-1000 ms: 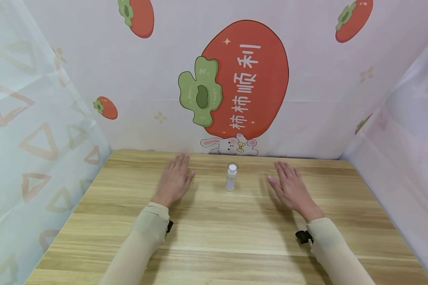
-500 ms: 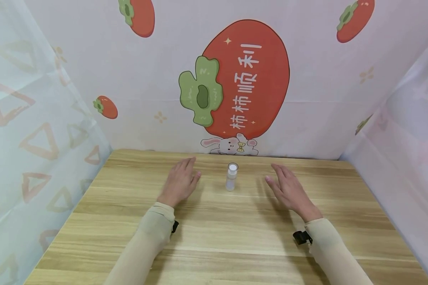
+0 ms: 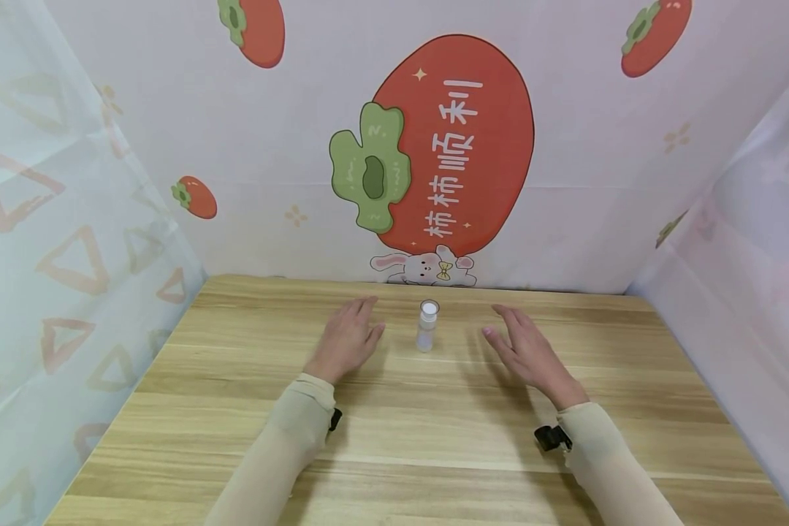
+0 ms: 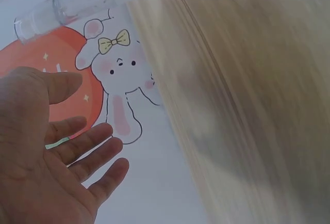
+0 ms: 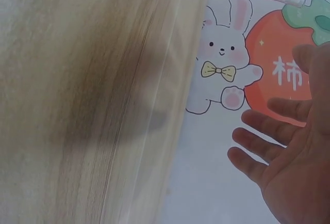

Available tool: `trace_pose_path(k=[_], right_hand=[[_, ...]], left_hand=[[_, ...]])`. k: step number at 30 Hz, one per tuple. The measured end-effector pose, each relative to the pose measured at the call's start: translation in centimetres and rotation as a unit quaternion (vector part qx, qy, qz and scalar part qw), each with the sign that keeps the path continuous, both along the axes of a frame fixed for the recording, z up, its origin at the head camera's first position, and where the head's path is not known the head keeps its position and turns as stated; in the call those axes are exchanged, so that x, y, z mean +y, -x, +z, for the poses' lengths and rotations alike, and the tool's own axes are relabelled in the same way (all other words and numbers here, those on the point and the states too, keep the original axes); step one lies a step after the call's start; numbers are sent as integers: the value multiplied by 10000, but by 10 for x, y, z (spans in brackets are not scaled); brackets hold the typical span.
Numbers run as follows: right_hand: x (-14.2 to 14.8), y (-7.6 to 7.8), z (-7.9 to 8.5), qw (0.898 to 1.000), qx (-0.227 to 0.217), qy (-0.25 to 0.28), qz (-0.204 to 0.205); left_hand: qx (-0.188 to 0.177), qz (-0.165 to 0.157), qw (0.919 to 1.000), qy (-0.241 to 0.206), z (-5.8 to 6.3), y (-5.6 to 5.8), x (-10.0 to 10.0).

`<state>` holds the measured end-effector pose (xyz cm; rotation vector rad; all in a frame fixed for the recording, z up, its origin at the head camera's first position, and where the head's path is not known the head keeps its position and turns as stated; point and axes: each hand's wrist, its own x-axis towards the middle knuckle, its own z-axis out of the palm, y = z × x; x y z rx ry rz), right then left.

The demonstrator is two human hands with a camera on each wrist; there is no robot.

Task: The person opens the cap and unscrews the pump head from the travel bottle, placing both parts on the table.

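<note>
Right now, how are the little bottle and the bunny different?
The bottle stands upright on the table; the bunny is a picture on the backdrop, tipped sideways. The bottle looks partly see-through, while the bunny is drawn with a yellow bow. Both have some white.

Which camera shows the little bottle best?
The head view: it alone shows the whole bottle, upright on the table. The left wrist view shows it larger but clipped by the picture's top edge; the right wrist view cuts off more.

Btl [image 3: 425, 329] btwn 2 hands [image 3: 346, 339] [image 3: 527, 353]
</note>
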<state>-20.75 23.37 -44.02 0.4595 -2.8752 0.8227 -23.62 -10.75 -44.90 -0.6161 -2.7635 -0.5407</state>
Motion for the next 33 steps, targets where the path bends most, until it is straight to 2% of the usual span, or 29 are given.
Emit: trace_pose_path(k=[7, 13, 19, 22, 28, 33], right_hand=[[-4, 1, 0, 10000, 20, 59, 12], [-9, -1, 1, 9999, -1, 133, 67], [-15, -1, 1, 9998, -25, 202, 71], [-18, -1, 1, 9997, -44, 213, 81], [-24, 0, 2, 9996, -44, 239, 111], [-28, 0, 3, 9997, -5, 215, 134]], left_hand=[[-189, -27, 9998, -7, -1, -1, 12], [-174, -157, 9996, -172, 0, -3, 20], [-311, -220, 9987, -324, 0, -3, 28], [-501, -239, 9972, -495, 0, -4, 32], [-1121, -203, 9886, -986, 0, -6, 41], [-1237, -218, 9852, -1170, -3, -5, 47]])
